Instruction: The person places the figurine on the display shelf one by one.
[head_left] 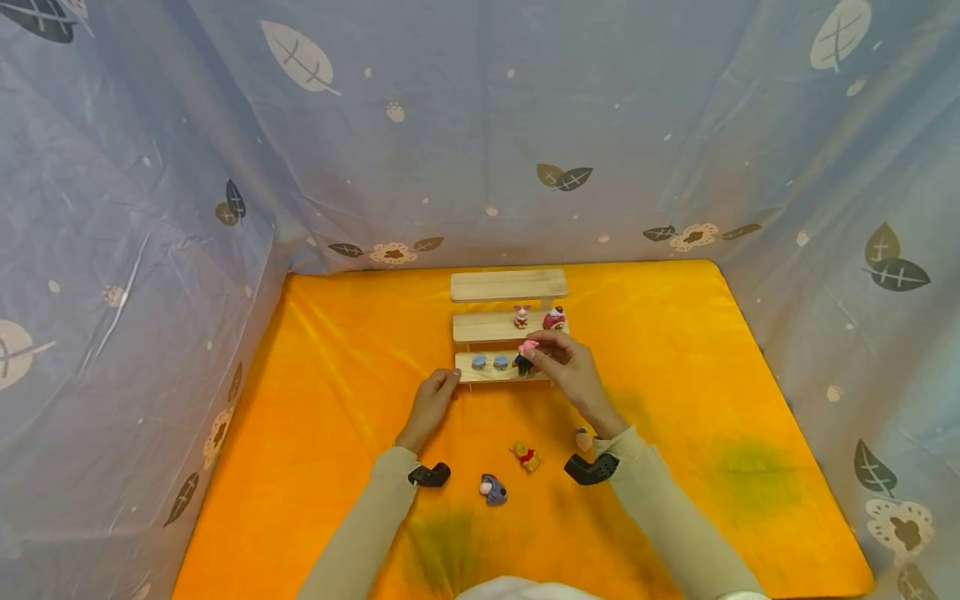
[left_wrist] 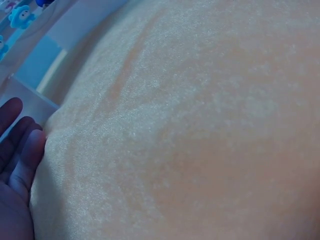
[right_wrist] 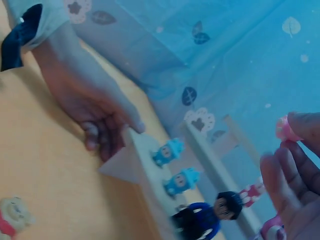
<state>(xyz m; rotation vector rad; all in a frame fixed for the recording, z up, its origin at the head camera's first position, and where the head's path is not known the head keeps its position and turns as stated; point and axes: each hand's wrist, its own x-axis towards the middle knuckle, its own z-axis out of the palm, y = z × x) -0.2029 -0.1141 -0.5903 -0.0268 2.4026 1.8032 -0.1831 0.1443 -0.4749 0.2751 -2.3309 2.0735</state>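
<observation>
A stepped wooden shelf (head_left: 491, 325) stands on the orange cloth. Between thumb and fingers, my right hand (head_left: 566, 367) pinches a small pink figurine (right_wrist: 284, 129) above the lowest step's right part. My left hand (head_left: 433, 402) holds the left end of that step, thumb side on the board and the other fingers curled below. Two light-blue figurines (right_wrist: 181, 181) stand on the lowest step, with a dark-haired figurine in blue (right_wrist: 227, 206) to their right. On the middle step are a pink-eared figurine (head_left: 521, 317) and a red figurine (head_left: 553, 318).
Nearer my body, a yellow bear figurine in red (head_left: 527, 457) and a blue-grey donkey figurine (head_left: 492, 490) lie on the orange cloth (head_left: 360, 333). Another small figurine (head_left: 583, 438) is partly hidden by my right wrist. Leaf-patterned curtains (head_left: 480, 125) enclose the back and sides.
</observation>
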